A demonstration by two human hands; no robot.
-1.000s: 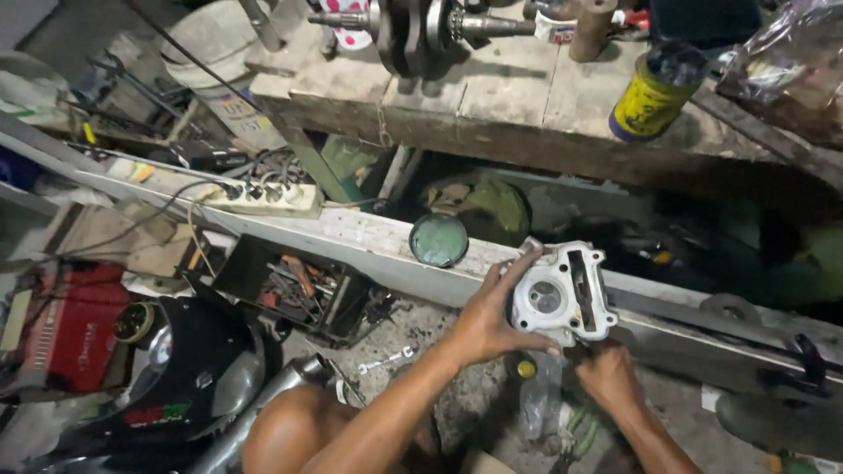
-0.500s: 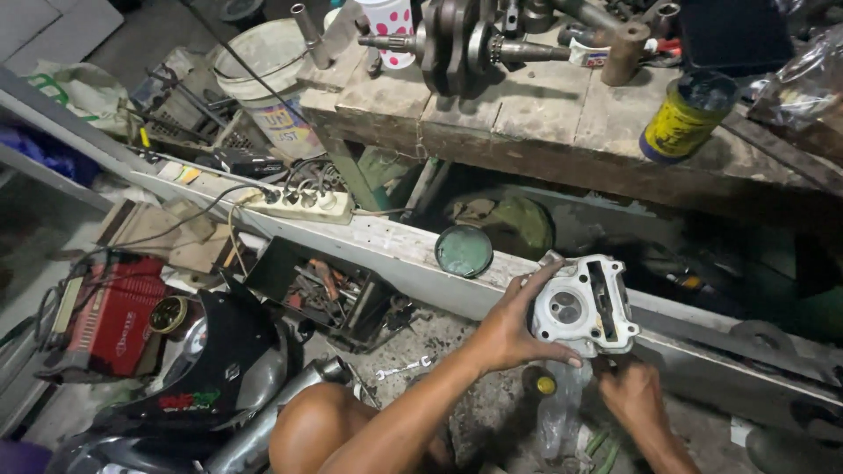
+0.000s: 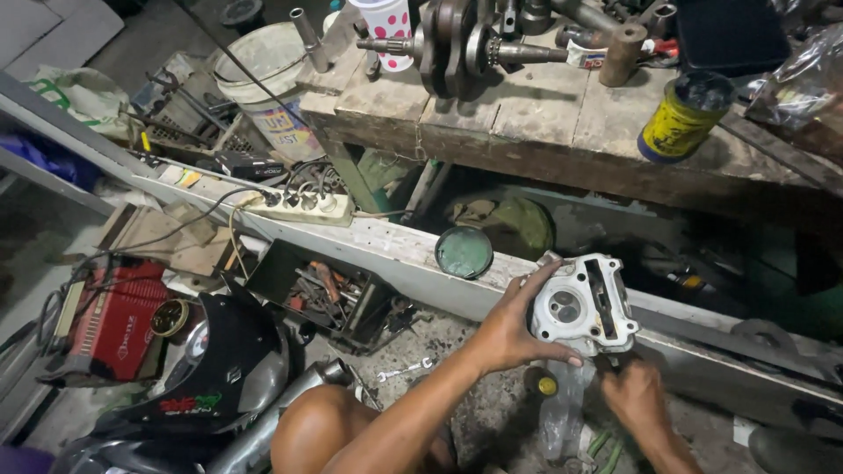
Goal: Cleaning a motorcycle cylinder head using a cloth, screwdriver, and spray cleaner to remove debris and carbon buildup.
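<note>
left hand (image 3: 509, 329) clamps the silver cast-metal cylinder head (image 3: 584, 305), just right of the round green lid (image 3: 464, 252). right hand (image 3: 634, 392) underneath it (grip hidden, can't tell).

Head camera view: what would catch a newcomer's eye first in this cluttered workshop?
First, the pale grey metal engine cylinder head at lower right, clasped by the left hand while the right hand works just beneath it. Next, the dark steel crankshaft lying on the worn wooden workbench at the top. At lower left, a red boxy machine sits beside a glossy black motorcycle cover.
</note>
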